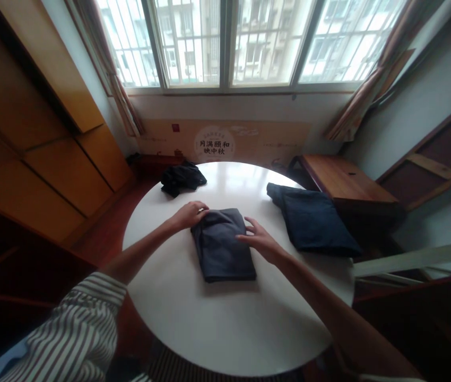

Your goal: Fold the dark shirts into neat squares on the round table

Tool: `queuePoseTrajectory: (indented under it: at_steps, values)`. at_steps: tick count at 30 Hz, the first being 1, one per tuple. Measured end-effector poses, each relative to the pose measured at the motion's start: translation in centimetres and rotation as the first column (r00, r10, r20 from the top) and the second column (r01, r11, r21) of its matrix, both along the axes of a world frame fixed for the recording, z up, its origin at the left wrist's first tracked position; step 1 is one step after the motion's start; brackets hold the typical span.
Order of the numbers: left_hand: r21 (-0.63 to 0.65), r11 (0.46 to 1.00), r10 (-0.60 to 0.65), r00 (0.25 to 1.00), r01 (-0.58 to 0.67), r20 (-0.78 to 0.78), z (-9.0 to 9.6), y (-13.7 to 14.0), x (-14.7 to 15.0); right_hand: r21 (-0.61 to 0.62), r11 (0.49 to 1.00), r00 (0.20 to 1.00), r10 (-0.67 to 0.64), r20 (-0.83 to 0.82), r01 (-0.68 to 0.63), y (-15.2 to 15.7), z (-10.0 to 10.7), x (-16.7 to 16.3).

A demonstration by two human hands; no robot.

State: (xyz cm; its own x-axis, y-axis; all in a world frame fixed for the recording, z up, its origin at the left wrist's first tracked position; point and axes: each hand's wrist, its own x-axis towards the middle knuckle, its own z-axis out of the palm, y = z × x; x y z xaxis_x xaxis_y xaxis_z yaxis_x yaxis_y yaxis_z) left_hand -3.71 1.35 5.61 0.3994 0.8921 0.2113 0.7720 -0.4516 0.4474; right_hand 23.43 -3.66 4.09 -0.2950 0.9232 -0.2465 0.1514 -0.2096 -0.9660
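Note:
A folded dark grey-blue garment [225, 249] lies on the white round table [209, 323] in front of me, with a few soft creases on its upper part. My left hand [190, 214] is at its far left corner, thumb and fingers closed on the edge. Along the right edge, my right hand [260, 240] rests with fingers apart, the fingertips touching the cloth. What kind of garment it is, the folds do not show.
Right of centre lies a folded dark navy garment [313, 220], reaching the table's edge. A crumpled black cloth [183, 178] sits at the far left. Beyond the table stand a wooden desk [348, 178] and a printed banner [265, 140] under the window. Wooden cabinets [62, 164] line the left.

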Motion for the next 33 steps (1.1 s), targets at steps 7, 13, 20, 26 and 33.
queuePoseTrajectory:
  at_steps: [7, 13, 20, 26, 33]
  values:
    - [-0.174, 0.979, 0.143, 0.962, -0.104, 0.231, -2.4, 0.7, -1.1, 0.624, 0.457, 0.734, 0.102, 0.671, -0.634, -5.8, -0.4, 1.0]
    - [-0.294, 0.949, 0.209, 0.922, -0.111, 0.326, -3.3, 2.6, -1.8, 0.560, 0.223, 0.575, 0.000, 0.818, -0.798, -7.0, -2.2, 0.3]
    - [-0.254, 0.956, 0.220, 0.928, -0.145, 0.300, -4.6, 2.2, -1.3, 0.616, 0.144, 0.615, -0.054, 0.787, -0.775, -7.9, -2.7, 0.1]
    - [-0.117, 0.939, 0.345, 0.883, -0.324, 0.318, -1.9, -1.1, -2.8, 0.613, 0.205, 0.640, 0.102, 0.762, -0.763, -7.3, -0.2, -1.1]
    - [-0.237, 0.940, 0.253, 0.967, -0.246, 0.000, -1.8, -9.2, -1.2, 0.619, 0.368, 0.692, 0.102, 0.714, -0.694, 1.4, -0.1, -5.5]
